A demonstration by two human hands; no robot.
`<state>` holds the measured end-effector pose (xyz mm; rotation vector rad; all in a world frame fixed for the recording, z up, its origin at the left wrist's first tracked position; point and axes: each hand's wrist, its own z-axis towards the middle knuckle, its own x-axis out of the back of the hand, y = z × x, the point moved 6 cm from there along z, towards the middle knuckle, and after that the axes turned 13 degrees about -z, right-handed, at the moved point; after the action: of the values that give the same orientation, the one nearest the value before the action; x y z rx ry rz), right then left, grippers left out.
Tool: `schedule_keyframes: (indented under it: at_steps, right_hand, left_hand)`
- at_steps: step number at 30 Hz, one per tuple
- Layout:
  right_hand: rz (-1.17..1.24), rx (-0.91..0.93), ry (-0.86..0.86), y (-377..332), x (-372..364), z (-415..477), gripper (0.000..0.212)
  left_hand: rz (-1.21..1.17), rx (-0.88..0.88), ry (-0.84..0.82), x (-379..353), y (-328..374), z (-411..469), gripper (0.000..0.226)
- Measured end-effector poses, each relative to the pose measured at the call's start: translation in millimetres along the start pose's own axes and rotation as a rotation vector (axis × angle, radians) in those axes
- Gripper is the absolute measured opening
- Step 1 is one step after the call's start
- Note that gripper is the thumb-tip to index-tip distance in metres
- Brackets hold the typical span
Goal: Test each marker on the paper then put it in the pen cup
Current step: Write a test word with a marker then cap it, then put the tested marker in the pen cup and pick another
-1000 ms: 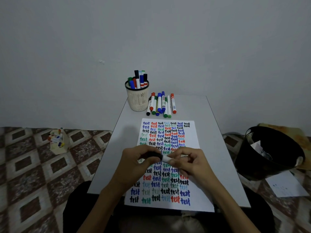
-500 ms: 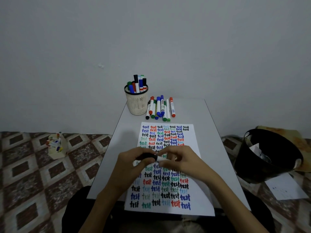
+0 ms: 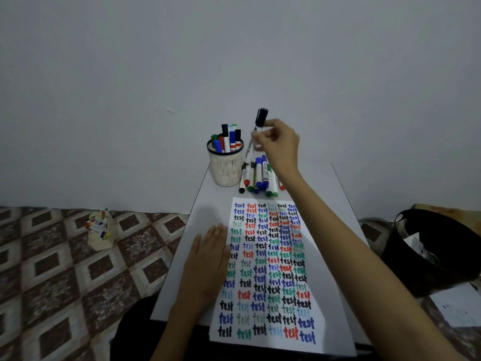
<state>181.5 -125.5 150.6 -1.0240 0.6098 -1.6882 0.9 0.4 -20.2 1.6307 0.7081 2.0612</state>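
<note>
Head: marker [image 3: 261, 118] in right hand [image 3: 282, 144]

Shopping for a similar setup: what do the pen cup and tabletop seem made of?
Pen cup: probably cream plastic or coated metal mesh, matte, judging by slotted walls and dark rim. Tabletop: smooth pale grey surface, faint sheen, likely laminate; cannot tell for sure.

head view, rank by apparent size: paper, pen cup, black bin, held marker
1. paper, clearly largest.
2. black bin, partly cut off by the frame edge.
3. pen cup, farther from the camera.
4. black marker, longer than the cup is tall but far thinner.
</note>
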Motion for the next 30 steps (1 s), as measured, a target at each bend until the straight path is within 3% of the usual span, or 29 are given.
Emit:
schedule_keyframes:
  at_steps: [3,7,13,20,23,25,28,30]
  right_hand:
    - [0.033,0.036,0.092,-12,-15,27,0.016]
    - [-0.02,0.024,0.079,-6,-41,47,0.016]
    - [-0.584,0.012,-0.097,12,-75,44,0.027]
    - [-0.746,-0.036,-0.103,28,-88,41,0.03]
    - [-0.703,-0.105,-0.135,33,-86,45,0.035]
    - [-0.544,-0.111,-0.128,37,-85,48,0.041]
    - [-0.325,-0.181,0.027,52,-71,47,0.043]
    - [-0.412,-0.268,0.092,76,-56,44,0.03]
  left_hand:
    - [0.068,-0.011,-0.01,-2,-1,0,0.1]
    - [0.098,-0.019,-0.014,-5,-3,3,0.097]
    - [0.155,-0.001,-0.019,-6,-4,4,0.077]
    - [0.143,-0.004,-0.011,-5,-2,4,0.077]
    - [0.142,-0.001,-0.014,-6,-3,4,0.078]
    - [0.15,0.004,-0.021,-6,-3,4,0.078]
    - [0.138,0.006,-0.018,-5,-2,4,0.076]
    - [0.121,0.008,-0.015,-4,-1,3,0.076]
